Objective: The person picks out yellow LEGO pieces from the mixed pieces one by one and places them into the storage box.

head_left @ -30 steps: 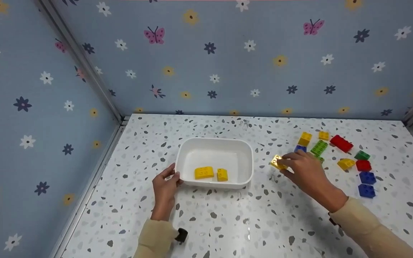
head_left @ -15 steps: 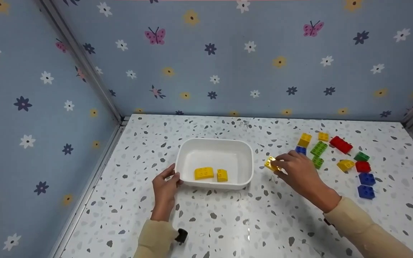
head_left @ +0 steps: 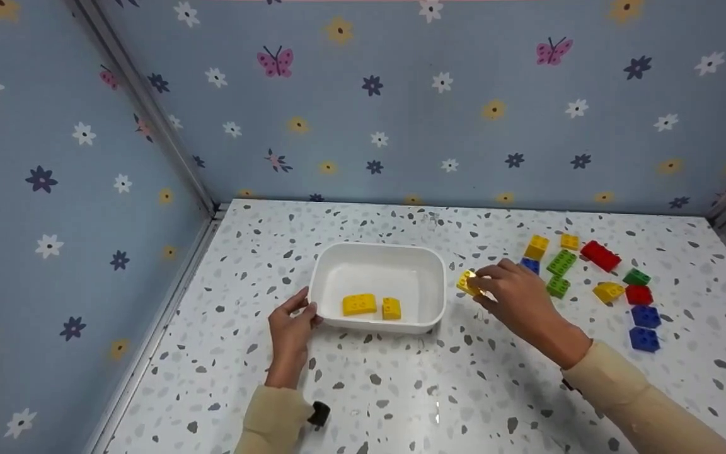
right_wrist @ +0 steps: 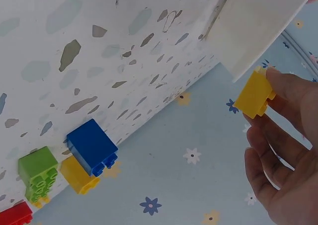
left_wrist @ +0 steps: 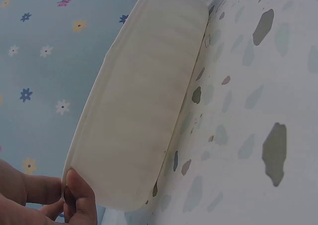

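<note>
A white plastic tub stands mid-table with two yellow building bricks lying inside it. My left hand pinches the tub's near left corner between thumb and fingers; the left wrist view shows the thumb against the side wall. My right hand holds another yellow brick by thumb and fingertips, just right of the tub and above the table. In the right wrist view that brick's studs face toward the palm, and the remaining fingers are bent below it.
Loose bricks lie at the right: a blue brick, green bricks, red bricks, further blue bricks and several yellow ones. A flowered wall panel rises behind the speckled table, with another at the left.
My right hand has moved left toward the tub with the yellow brick, uncovering blue and green bricks behind it. The left hand and the tub have stayed put.
</note>
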Demonstrator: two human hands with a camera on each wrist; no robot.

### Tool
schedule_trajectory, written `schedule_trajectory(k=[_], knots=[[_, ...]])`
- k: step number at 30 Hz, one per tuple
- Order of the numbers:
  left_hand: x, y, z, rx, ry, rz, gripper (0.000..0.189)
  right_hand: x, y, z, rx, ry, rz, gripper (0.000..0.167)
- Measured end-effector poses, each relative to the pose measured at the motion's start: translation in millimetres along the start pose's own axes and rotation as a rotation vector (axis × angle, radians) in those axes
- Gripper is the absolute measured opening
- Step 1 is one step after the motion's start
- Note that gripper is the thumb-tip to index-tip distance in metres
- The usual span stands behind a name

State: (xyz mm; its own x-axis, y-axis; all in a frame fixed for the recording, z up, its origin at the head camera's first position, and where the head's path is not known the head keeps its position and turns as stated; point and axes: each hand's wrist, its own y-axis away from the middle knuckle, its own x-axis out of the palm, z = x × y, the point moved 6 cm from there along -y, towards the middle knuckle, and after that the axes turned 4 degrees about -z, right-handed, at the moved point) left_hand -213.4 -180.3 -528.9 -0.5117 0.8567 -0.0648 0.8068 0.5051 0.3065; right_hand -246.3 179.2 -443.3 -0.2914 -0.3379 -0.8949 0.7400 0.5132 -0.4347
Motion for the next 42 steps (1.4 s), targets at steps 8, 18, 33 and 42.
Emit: schedule_trajectory(k=[8,18,33,42], knots=[[-0.4,-1.0,1.5,0.011,0.05,-0.003,0.042,-1,-11.5,8,-0.023,-0.005,-0.021,0.023],[0.9,-2.7,1.2,0.001,0.046,0.001,0.042,0,-24.3,16,-0.033,-0.023,-0.02,0.023],[-0.1,-1.2,1.4,0.001,0.028,-0.005,0.042,5,-41.5,26,-0.035,-0.022,-0.004,0.022],[0.1,-1.1,1.0,-0.016,0.025,-0.012,0.043,11,-50.7,32,-0.026,-0.019,0.016,0.024]])
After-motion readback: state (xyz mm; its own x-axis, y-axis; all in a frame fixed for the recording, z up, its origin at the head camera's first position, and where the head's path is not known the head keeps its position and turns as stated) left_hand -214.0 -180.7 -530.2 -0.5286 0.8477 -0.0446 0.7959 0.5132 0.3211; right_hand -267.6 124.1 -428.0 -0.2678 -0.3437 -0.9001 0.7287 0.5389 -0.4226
